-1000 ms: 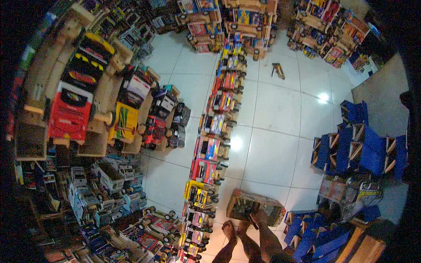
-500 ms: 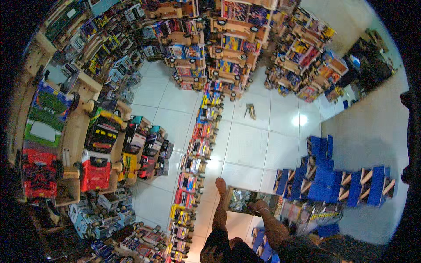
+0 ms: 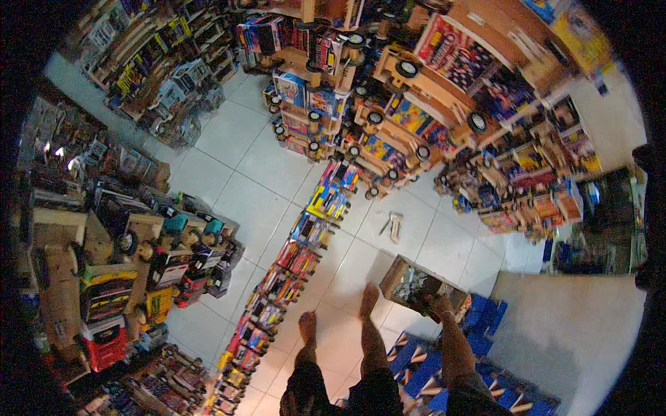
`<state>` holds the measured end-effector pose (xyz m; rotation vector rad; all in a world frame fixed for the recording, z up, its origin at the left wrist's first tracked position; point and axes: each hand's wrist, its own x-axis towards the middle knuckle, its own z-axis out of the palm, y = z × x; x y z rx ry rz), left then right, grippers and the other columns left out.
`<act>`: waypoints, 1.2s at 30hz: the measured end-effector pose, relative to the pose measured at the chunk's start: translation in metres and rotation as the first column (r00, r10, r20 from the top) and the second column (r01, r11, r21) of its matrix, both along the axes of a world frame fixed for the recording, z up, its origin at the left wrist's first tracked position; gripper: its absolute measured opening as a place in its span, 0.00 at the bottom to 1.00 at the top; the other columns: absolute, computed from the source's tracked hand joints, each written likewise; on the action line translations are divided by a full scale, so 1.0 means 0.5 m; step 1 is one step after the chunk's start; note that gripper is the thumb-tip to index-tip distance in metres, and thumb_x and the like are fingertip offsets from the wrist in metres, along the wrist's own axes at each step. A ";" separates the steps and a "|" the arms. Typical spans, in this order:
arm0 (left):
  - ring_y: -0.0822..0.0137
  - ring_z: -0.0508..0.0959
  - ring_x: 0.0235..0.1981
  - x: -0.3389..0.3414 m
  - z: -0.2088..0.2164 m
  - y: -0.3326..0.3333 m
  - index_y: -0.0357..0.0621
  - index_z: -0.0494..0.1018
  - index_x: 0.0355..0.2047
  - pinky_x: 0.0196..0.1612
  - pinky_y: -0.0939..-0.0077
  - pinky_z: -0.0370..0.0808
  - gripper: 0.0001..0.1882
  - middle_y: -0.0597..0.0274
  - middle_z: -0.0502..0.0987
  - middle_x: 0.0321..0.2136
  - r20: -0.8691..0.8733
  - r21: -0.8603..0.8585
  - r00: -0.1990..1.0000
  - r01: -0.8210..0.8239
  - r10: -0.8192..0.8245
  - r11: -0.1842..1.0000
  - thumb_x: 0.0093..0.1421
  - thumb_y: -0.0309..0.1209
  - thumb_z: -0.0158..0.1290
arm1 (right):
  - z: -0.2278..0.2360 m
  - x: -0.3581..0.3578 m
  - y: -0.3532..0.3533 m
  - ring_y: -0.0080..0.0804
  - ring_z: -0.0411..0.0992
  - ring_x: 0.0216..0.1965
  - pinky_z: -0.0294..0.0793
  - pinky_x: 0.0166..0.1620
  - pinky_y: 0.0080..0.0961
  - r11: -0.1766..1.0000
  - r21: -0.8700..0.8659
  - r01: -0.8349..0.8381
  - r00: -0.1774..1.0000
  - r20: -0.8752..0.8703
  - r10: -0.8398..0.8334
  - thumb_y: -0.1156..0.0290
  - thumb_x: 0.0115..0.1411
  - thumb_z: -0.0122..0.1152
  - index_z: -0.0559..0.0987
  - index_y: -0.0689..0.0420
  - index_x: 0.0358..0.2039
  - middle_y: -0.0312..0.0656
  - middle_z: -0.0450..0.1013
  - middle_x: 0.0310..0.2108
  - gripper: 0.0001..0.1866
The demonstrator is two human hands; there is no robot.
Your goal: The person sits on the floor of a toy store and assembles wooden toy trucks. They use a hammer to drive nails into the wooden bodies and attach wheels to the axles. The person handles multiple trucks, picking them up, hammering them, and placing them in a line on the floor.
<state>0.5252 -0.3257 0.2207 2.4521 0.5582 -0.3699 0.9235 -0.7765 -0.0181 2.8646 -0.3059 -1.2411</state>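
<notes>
My right hand (image 3: 439, 306) reaches down to a wooden tray (image 3: 394, 274) with compartments, right of my feet. Its fingers look closed about the middle of the tray, though the fingertips are dark and partly hidden. Small pale and shiny pieces (image 3: 414, 286) lie in the tray's left part. My left hand is not in view. Beyond the tray, a small grey tool with two splayed arms (image 3: 393, 227) lies on the tiles. Blue pieces with light wooden parts (image 3: 423, 360) stand close to my right forearm.
A long row of colourful toy trucks (image 3: 295, 260) runs across the white tiles (image 3: 267, 166) left of my feet (image 3: 370, 301). Stacked wooden toy trucks (image 3: 406, 118) rise ahead. More toy trucks (image 3: 111, 305) crowd the left, and a pale wall (image 3: 555, 333) borders the right.
The tray has moved forward with my right hand, nearer the grey tool and away from the blue pieces, and sits turned. My view has shifted, and both feet now show.
</notes>
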 end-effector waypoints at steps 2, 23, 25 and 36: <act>0.35 0.55 0.67 0.069 -0.022 -0.024 0.62 0.67 0.63 0.64 0.38 0.55 0.28 0.39 0.50 0.69 -0.034 0.005 0.998 0.044 -0.044 0.999 0.63 0.48 0.53 | -0.023 0.118 -0.042 0.46 0.74 0.50 0.75 0.48 0.40 0.996 -0.068 -0.066 0.997 -0.039 0.063 0.38 0.64 0.47 0.70 0.57 0.61 0.50 0.75 0.52 0.38; 0.51 0.66 0.61 0.535 -0.378 -0.444 0.48 0.64 0.63 0.61 0.52 0.65 0.32 0.53 0.69 0.58 -0.464 -0.432 0.863 -0.416 0.198 0.801 0.60 0.42 0.58 | -0.482 0.747 -0.293 0.43 0.72 0.32 0.71 0.31 0.39 0.821 0.247 0.514 0.843 -0.319 -0.432 0.32 0.60 0.49 0.74 0.53 0.53 0.46 0.75 0.36 0.37; 0.53 0.69 0.59 0.597 -0.423 -0.407 0.46 0.67 0.62 0.60 0.52 0.67 0.32 0.54 0.71 0.57 -0.411 -0.741 0.815 -0.559 0.408 0.372 0.59 0.41 0.60 | -0.489 0.759 -0.304 0.43 0.71 0.30 0.71 0.30 0.39 0.781 0.253 0.571 0.805 -0.357 -0.473 0.32 0.59 0.49 0.75 0.52 0.52 0.46 0.75 0.34 0.37; 0.46 0.62 0.65 1.458 -0.688 -0.166 0.50 0.48 0.69 0.68 0.40 0.56 0.48 0.48 0.52 0.68 -0.696 -0.700 -0.010 -0.216 0.718 -0.681 0.58 0.53 0.59 | -0.523 0.795 -0.388 0.41 0.70 0.20 0.69 0.21 0.38 0.629 0.280 0.725 0.677 -0.460 -0.575 0.29 0.57 0.51 0.77 0.50 0.48 0.44 0.75 0.25 0.37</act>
